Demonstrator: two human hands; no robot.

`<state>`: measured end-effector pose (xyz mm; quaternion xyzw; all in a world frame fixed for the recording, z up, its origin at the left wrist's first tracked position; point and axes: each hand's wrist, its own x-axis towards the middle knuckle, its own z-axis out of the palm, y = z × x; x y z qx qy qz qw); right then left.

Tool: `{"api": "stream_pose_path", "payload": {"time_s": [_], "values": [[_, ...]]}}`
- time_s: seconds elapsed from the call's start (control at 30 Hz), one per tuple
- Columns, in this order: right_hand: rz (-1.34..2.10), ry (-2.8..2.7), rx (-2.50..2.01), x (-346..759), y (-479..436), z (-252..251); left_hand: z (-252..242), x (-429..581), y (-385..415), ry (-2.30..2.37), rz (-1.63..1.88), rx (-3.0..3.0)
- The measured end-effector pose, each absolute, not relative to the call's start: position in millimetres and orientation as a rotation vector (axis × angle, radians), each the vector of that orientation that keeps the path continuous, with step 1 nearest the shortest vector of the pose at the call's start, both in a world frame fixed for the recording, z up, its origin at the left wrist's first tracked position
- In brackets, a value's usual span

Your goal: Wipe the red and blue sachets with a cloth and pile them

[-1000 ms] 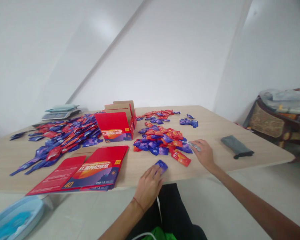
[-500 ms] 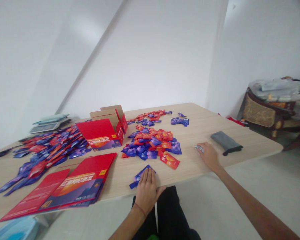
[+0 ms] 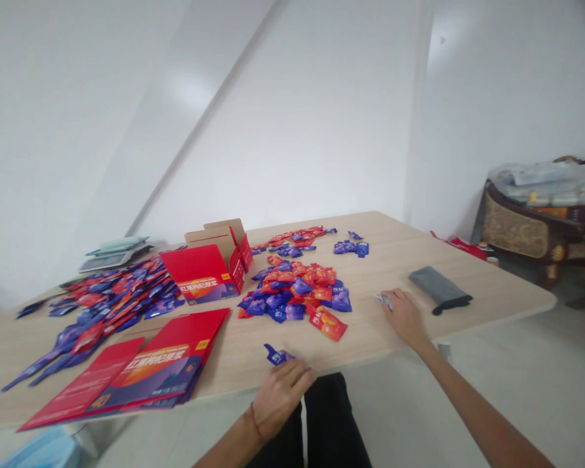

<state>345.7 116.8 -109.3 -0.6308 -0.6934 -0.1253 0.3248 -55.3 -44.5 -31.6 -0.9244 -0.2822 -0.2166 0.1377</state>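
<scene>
At the table's front edge my left hand [image 3: 286, 389] is closed, its fingers curled over a purple sachet [image 3: 275, 355] whose upper end sticks out beyond them. My right hand [image 3: 403, 316] rests on the table to the right, fingers closed around a small silver-grey object [image 3: 384, 300] whose kind is unclear. Between the hands, slightly farther back, lies a heap of red and purple sachets [image 3: 292, 286]. One red sachet [image 3: 327, 322] lies flat at the heap's near side.
An open red carton [image 3: 202, 276] stands left of the heap, with flattened red cartons [image 3: 151, 370] in front. Strips of joined sachets [image 3: 112, 292] spread at the left. A folded grey cloth pouch [image 3: 439, 287] lies right of my right hand. More sachets [image 3: 302, 239] lie farther back.
My left hand has gone from lying flat over the purple sachet to curled fingers at the table edge, drawing the sachet nearer. My right hand stays in about the same place. The view has shifted slightly.
</scene>
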Motion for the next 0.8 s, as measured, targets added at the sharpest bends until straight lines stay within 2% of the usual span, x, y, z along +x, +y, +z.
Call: {"api": "stream_pose_path", "payload": {"time_s": [0.3, 0.57, 0.8], "values": [[-0.285, -1.795, -1.644, 341.6, 113.1, -103.0, 71.2, -35.9, -1.1, -0.527, -0.277, -2.766], [-0.31, -1.788, -1.663, 338.1, 112.6, -106.3, 96.1, -34.5, 74.0, -0.103, -0.038, -2.557], [-0.345, -1.798, -1.615, 340.5, 115.4, -115.0, 112.4, -54.9, 144.7, -0.225, -0.043, -2.421]]}}
